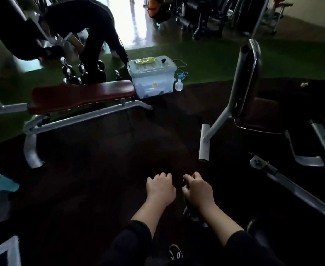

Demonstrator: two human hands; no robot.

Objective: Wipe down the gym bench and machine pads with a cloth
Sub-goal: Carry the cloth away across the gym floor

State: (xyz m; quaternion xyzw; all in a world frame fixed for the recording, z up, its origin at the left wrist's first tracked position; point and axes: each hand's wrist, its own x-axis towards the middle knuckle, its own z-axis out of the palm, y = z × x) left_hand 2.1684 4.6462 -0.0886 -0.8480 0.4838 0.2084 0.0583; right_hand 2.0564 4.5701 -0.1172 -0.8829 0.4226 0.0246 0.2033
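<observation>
Hovering over dark floor, left hand and right hand side by side, both grips loosely curled, holding nothing visible, maroon bench and clear bin beyond.

Both hands forward, fingers curled

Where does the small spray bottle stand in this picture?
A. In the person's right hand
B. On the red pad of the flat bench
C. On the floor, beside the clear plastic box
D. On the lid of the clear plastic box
C: the spray bottle stands on the floor at the right side of the clear plastic box, past the end of the flat bench.
</observation>
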